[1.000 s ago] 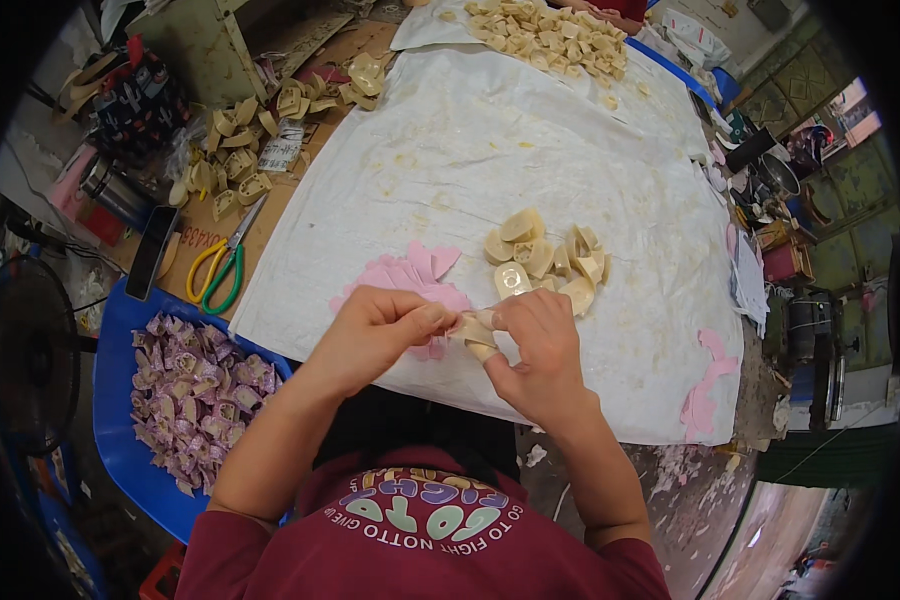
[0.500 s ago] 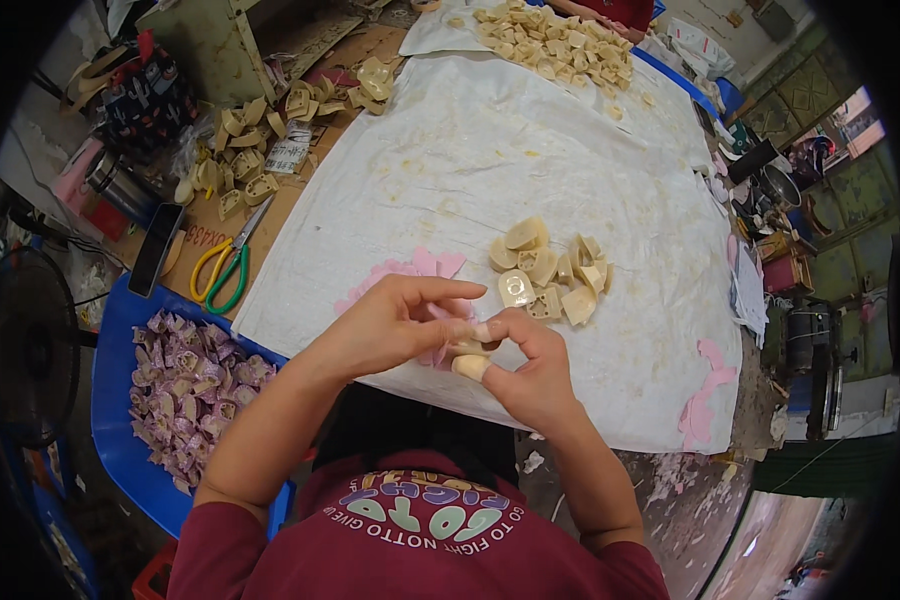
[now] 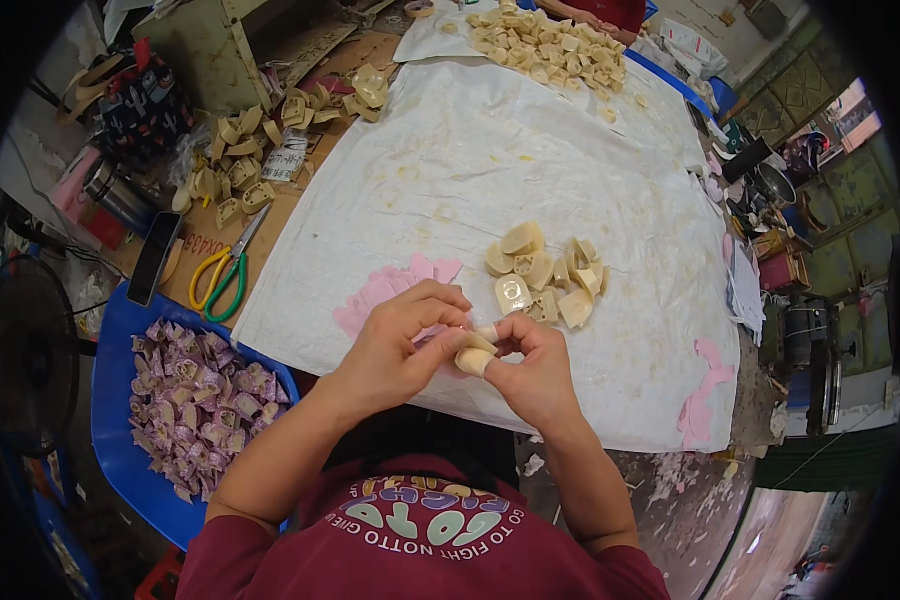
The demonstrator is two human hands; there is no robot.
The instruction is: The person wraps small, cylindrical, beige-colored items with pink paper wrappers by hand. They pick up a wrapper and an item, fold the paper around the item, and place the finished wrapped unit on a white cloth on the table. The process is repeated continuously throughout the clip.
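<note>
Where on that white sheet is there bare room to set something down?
The widest bare patch of the white sheet lies between the far heap of cream pieces and the small cream pile. Another runs along its left edge beside the scissors. It is crowded around the pink cutouts, where both hands work.

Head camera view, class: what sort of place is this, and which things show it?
Probably a small craft workshop: a white sheet-covered work table with piles of small cream moulded pieces, a blue tub of purple-wrapped pieces, and yellow-and-green-handled scissors.
</note>
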